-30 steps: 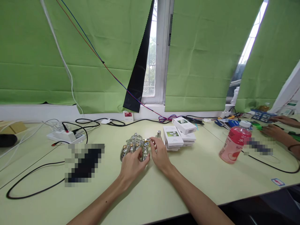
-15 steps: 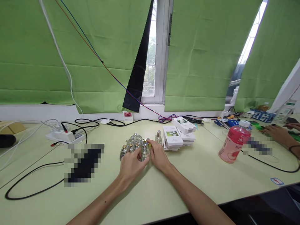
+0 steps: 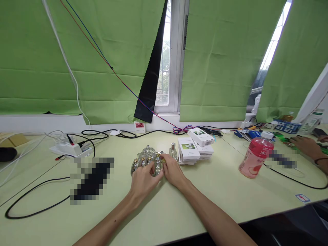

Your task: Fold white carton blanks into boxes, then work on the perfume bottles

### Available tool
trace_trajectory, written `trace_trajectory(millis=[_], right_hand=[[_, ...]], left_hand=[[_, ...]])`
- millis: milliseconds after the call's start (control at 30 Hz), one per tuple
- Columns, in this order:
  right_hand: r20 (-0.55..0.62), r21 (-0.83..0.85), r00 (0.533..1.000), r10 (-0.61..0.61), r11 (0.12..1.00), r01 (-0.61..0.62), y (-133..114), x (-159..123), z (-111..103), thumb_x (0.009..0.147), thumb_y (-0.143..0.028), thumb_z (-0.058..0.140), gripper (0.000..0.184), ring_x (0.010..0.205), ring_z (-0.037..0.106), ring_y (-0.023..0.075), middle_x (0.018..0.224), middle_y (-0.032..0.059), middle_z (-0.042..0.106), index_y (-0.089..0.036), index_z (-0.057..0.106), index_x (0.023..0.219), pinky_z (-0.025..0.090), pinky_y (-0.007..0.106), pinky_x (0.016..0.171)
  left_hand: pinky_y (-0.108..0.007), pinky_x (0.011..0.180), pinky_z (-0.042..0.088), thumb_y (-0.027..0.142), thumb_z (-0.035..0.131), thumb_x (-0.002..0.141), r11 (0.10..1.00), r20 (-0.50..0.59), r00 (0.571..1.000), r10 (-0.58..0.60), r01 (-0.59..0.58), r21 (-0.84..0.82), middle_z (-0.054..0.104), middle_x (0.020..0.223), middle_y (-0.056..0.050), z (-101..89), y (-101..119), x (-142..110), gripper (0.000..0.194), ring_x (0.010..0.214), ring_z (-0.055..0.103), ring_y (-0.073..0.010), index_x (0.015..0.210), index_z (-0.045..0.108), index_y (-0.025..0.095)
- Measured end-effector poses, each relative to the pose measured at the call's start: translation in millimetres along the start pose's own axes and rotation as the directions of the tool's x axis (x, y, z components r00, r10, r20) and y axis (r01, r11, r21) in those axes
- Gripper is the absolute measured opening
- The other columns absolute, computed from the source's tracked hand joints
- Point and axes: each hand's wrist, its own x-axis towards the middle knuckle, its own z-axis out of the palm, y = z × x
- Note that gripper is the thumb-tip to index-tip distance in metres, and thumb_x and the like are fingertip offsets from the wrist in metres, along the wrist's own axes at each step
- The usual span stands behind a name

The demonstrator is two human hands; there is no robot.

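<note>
Small clear glass spray bottles with silver and gold tops form a tight cluster (image 3: 143,160) on the table in front of me. At its near right side, my left hand (image 3: 144,179) has its thumb and fingers closed around a glass bottle (image 3: 157,164) with a silver top. My right hand (image 3: 174,171) bends its fingers against the cluster's right edge, around another bottle that they partly hide. One more glass bottle (image 3: 173,150) stands upright just beyond the right hand, beside stacked white boxes (image 3: 189,152) with a green picture.
A pink drink bottle (image 3: 257,155) stands to the right. On the left are a blurred dark object (image 3: 93,179), black cables and a white power strip (image 3: 73,149). A co-worker's hands (image 3: 306,145) handle green items at far right. Cables run along the wall.
My right hand's fingers have shifted very slightly at the cluster's edge. My left hand stays in place. At far right, the co-worker's hand has moved a little.
</note>
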Motion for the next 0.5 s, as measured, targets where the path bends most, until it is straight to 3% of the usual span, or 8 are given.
trace_trajectory(millis=[500], right_hand=[[0.011, -0.068, 1.000, 0.021, 0.998, -0.020, 1.9, -1.5, 2.6, 0.084, -0.001, 0.045, 0.049, 0.105, 0.063, 0.0235, 0.119, 0.0115, 0.063, -0.019, 0.058, 0.128, 0.053, 0.038, 0.092]], left_hand=[[-0.028, 0.054, 0.026, 0.048, 0.054, 0.078, 1.000, -0.018, 1.000, 0.023, -0.023, -0.015, 0.050, 0.050, 0.002, 0.9, -0.9, -1.3, 0.035, 0.050, 0.045, -0.0142, 0.058, 0.041, 0.022]])
